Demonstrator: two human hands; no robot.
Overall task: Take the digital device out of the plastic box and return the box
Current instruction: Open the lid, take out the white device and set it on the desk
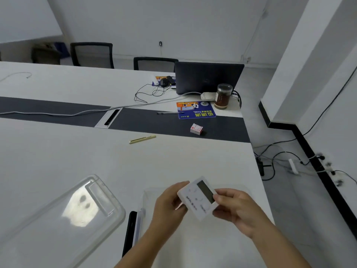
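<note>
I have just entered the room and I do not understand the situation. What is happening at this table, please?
A person holds a small white digital device with a dark screen in both hands, the left hand and the right hand, above a clear plastic box on the white table. The device is already out of the box. The transparent plastic lid lies on the table to the left, off the box.

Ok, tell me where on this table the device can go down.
Both hands, left hand and right hand, hold the device above the clear box. Bare patch: white table between the gold pen and box. Crowded: near left, where the lid and black phone lie.
</note>
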